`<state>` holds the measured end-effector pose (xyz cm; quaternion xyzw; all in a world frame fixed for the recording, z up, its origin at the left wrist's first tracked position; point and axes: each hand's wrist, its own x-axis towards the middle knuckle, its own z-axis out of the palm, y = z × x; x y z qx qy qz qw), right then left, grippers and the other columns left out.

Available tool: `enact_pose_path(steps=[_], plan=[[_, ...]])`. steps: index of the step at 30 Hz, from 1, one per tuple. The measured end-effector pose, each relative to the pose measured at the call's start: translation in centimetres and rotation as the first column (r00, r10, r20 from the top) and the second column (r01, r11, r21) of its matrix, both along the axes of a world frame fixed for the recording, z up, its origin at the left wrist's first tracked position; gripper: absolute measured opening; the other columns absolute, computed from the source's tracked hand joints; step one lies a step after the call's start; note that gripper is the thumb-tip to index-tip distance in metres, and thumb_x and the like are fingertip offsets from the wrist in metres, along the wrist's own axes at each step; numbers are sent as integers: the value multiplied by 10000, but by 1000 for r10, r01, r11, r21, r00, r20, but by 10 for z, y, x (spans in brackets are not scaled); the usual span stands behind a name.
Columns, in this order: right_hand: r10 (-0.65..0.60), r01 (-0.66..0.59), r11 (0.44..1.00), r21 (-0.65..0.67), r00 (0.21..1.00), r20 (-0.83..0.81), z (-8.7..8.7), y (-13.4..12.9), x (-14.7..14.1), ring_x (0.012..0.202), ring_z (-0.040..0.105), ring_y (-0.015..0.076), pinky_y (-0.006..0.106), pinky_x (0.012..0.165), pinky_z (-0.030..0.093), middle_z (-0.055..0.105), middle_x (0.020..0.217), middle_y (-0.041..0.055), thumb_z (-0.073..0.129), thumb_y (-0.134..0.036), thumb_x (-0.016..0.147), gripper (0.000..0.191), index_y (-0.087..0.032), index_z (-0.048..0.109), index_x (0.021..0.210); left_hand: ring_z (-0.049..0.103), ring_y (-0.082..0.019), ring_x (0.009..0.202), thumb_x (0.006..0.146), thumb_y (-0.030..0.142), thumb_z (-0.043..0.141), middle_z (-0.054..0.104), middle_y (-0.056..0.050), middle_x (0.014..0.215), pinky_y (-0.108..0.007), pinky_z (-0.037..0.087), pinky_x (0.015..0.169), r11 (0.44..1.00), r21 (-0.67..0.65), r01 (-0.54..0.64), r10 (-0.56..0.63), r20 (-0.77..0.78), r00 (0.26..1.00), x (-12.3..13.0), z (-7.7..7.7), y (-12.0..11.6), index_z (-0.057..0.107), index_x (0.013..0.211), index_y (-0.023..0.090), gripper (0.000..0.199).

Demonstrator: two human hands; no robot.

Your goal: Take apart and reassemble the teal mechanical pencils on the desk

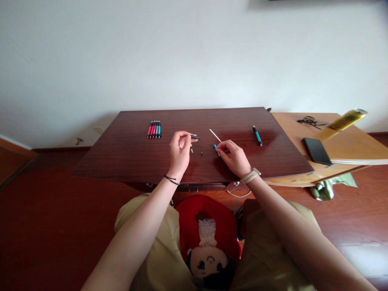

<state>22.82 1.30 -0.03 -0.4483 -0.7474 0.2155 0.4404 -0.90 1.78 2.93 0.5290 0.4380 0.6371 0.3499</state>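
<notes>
Above the middle of the dark table, my left hand (180, 150) pinches a short black pen barrel part (195, 137) between thumb and fingers. My right hand (234, 157) is closed on a teal pen barrel (215, 147), low over the tabletop and partly hidden by the fingers. A thin white pen refill (215, 135) slants away just beyond the right fingertips; whether they touch it I cannot tell. Between the hands lie a small pale piece (191, 150) and a tiny dark piece (201, 154). Several pink and teal pens (154, 129) line up side by side at the left.
A single teal and black pen (257, 136) lies to the right on the dark table (133, 157). A lighter wooden cabinet (357, 141) adjoins it, bearing a black phone (317, 151), a yellow can (348, 119) and a black cord (311, 121). The wall stands behind.
</notes>
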Motion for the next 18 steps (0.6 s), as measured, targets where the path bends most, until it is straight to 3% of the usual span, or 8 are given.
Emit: enact_pose_path(steps=[8, 18], plan=[[-7, 6, 1000, -6, 992, -122, 2, -11, -16, 970, 720, 198, 343, 885, 567, 764, 1081, 52, 686, -384, 1077, 158, -232, 716, 1045, 851, -154, 965, 1017, 544, 719, 828, -78, 1117, -213, 621, 797, 982, -98, 160, -159, 13, 987, 14, -7, -24, 633, 1091, 204, 359], [5, -7, 1000, -10, 991, -137, 8, -10, -23, 949, 720, 197, 344, 870, 577, 766, 1059, 58, 679, -377, 1068, 163, -224, 721, 1029, 838, -142, 947, 1019, 554, 709, 806, -68, 1088, -222, 623, 821, 977, -123, 175, -174, 19, 985, 20, -11, -27, 619, 1101, 201, 374]])
